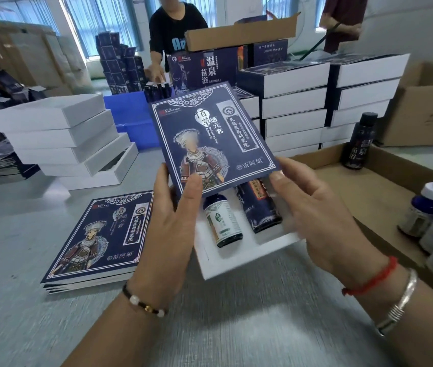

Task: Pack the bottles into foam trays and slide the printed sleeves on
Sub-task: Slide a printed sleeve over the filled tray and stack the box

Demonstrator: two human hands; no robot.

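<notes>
Both bottles (241,210) are already seated in the foam tray (249,250), which is gripped by the left hand (173,215) while the printed sleeve (210,139) is pinched half-on by the right hand (313,205), so plenty's left.

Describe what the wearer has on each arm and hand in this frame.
Both forearms are bare, with no sleeves or gloves in view. The left hand has a thin dark cord bracelet with white and gold beads at the wrist. The right hand has a red string bracelet at the wrist and, behind it, a plain silver metal bangle. No rings visible on the fingers.
</notes>
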